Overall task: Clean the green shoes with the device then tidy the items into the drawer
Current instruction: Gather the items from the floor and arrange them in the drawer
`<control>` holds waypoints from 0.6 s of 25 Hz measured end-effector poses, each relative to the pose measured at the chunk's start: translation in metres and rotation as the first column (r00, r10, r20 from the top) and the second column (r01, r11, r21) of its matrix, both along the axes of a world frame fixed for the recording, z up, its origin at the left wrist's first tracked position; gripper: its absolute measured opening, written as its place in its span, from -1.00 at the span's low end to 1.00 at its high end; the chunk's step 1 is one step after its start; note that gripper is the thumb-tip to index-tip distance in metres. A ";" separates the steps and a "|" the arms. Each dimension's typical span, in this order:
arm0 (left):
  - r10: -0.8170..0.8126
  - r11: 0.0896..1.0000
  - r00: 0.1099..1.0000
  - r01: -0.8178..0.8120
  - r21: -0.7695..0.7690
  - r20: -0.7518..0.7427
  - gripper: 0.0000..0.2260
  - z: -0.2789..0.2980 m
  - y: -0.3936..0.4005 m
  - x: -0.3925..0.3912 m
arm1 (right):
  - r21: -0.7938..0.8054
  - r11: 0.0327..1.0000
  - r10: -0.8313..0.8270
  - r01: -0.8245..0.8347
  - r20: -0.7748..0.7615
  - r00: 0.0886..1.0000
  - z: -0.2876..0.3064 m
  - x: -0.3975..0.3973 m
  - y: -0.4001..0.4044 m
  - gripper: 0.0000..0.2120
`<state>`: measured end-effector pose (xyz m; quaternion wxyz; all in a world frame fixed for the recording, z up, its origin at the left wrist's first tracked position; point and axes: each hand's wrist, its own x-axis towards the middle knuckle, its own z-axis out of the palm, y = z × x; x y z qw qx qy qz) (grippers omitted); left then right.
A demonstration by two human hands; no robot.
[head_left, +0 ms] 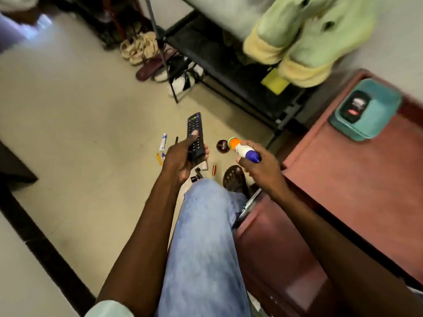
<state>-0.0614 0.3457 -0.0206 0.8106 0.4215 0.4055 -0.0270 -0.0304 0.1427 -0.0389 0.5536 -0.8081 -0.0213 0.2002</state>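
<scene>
Green shoes [306,40] blurred, cut off at top

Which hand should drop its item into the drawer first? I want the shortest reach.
Probably the right hand: it holds the bottle beside the red-brown cabinet. The left hand, gripping the remote, is farther, across the knee.

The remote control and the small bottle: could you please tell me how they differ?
The remote control is black, flat and long, gripped by the left hand; the small bottle is round, white with an orange cap, gripped by the right hand. Both are held above the floor.
</scene>
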 end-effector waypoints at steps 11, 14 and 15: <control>-0.728 0.638 0.664 0.747 0.189 -0.168 -0.80 0.046 -0.208 -0.086 | -0.222 0.959 -0.207 0.177 -0.120 0.971 0.081 -0.133 -0.208 -0.87; -0.723 0.317 0.565 0.782 0.536 -0.397 -0.52 0.004 -0.242 -0.105 | -0.337 0.931 -0.209 0.141 -0.176 0.962 0.054 -0.147 -0.229 -0.88; -0.718 0.151 0.495 0.796 0.586 -0.489 -0.46 -0.008 -0.248 -0.112 | -0.363 0.925 -0.193 0.110 -0.199 0.961 0.047 -0.148 -0.235 -0.88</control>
